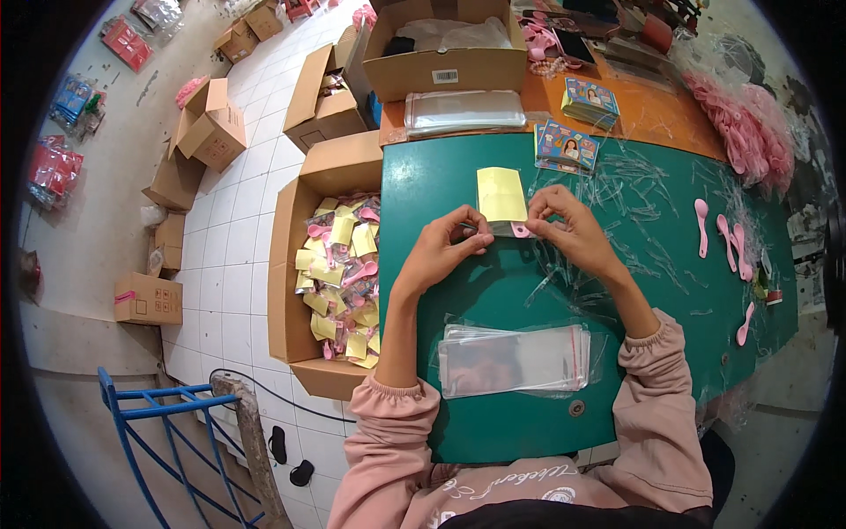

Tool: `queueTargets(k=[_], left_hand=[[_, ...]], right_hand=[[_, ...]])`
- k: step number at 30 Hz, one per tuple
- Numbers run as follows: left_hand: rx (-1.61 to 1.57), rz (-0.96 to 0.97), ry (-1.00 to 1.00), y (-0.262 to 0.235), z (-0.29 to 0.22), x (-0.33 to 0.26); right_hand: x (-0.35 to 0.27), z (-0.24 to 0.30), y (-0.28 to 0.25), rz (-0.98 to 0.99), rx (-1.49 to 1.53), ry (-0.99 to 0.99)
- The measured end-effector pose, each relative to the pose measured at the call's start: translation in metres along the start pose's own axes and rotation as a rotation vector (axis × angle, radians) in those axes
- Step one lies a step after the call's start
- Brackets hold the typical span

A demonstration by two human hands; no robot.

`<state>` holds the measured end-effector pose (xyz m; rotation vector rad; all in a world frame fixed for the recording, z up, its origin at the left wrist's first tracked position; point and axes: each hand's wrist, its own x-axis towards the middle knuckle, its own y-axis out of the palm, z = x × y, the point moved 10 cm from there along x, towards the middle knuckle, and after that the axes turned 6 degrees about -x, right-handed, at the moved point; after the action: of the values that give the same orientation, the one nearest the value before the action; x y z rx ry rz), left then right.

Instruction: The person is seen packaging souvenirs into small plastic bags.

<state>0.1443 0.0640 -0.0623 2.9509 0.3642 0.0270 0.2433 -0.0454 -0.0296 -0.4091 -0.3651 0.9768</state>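
Over the green table, both my hands hold a small clear bag with a yellow card in it and a pink spoon end showing at its lower edge. My left hand pinches the bag's lower left corner. My right hand grips its lower right edge. A stack of empty clear bags lies on the table close to my body, between my forearms.
An open cardboard box of packed yellow-and-pink bags stands on the floor at my left. Loose pink spoons and thin plastic strips lie at the right. Colourful card packs, more clear bags and another open box sit further back.
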Motion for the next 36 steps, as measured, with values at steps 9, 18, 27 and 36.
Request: queueTargets(k=[9,18,27,36], left_hand=[[0.339,-0.11,0.001,-0.006,0.002,0.001],[0.099,-0.17,-0.062,-0.005,0.007,0.001],[0.073,-0.132,-0.047,-0.004,0.005,0.002],[0.129,-0.148,-0.071,-0.003,0.005,0.0]], right_hand=[[-0.002,-0.027,0.012,-0.072,0.242,0.191],[-0.003,-0.027,0.002,-0.243,0.261,0.186],[0.0,-0.024,0.006,-0.163,0.187,0.18],[-0.002,-0.029,0.01,-0.153,0.212,0.183]])
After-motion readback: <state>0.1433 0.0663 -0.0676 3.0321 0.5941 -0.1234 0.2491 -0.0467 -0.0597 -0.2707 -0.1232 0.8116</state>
